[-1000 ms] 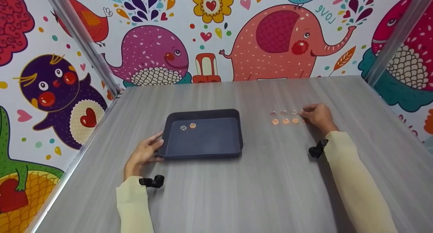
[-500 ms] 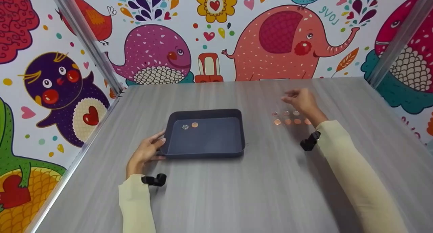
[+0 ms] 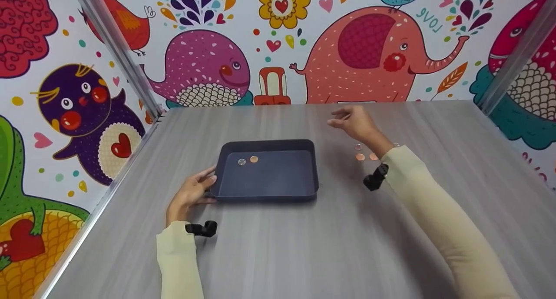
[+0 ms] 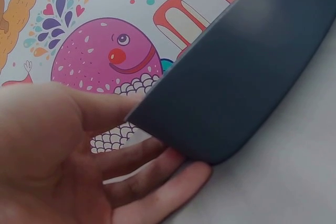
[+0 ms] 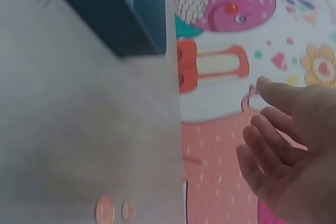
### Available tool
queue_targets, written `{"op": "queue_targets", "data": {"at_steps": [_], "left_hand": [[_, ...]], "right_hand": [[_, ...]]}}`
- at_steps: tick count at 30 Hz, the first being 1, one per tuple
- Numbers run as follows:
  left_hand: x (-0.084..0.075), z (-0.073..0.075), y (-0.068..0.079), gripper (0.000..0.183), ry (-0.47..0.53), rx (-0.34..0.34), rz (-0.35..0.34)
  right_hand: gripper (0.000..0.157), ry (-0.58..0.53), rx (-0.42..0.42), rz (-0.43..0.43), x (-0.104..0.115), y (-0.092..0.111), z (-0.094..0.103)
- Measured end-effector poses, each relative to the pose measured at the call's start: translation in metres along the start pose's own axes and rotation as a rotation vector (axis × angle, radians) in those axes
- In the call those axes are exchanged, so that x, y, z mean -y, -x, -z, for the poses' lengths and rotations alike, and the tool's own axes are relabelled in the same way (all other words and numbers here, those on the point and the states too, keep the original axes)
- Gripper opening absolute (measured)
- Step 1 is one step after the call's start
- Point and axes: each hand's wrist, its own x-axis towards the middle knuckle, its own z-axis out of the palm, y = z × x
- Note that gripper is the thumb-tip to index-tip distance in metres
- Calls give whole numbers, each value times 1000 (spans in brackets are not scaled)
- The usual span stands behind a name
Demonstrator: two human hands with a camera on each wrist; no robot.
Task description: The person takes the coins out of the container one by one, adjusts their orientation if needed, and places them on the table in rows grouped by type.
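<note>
A dark baking tray (image 3: 267,198) sits on the table with one silver-coloured coin (image 3: 242,161) and one copper-coloured coin (image 3: 254,159) inside. At its left end my left hand (image 3: 191,192) holds the tray; in the left wrist view, fingers (image 4: 184,187) reach under its corner. My right hand (image 3: 356,121) is in the air right of the tray, fingers loosely bent, and nothing shows between thumb and fingers in the right wrist view. Below that arm lie copper coins (image 3: 360,157) and silver coins (image 3: 358,147) in two rows, partly hidden by the wrist and sleeve.
The grey wood-grain table (image 3: 278,255) runs back to a wall (image 3: 282,51) printed with cartoon animals. Another printed wall (image 3: 26,90) stands at the left, with a metal post (image 3: 124,51) in the corner. Each wrist carries a small black camera (image 3: 375,177).
My right hand has lifted away from the right end of the coin rows and moved left toward the tray. A silver coin stays at that end. My left hand keeps its place at the tray.
</note>
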Motion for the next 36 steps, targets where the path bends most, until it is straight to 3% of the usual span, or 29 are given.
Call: {"op": "queue_targets", "data": {"at_steps": [8,18,25,36], "left_hand": [[-1,-1,-2,53,17,-10,14],[-2,-1,-4,54,19,-2,3],[-2,-1,-5,54,41,10,3],[0,1,-3,54,35,-13,16]], "right_hand": [[37,-98,85,11,33,-4,-41],[34,-257,157,-164,67,-10,-101],[23,-216,159,-299,76,-12,-138],[15,-147,108,-409,82,-16,-188]]}}
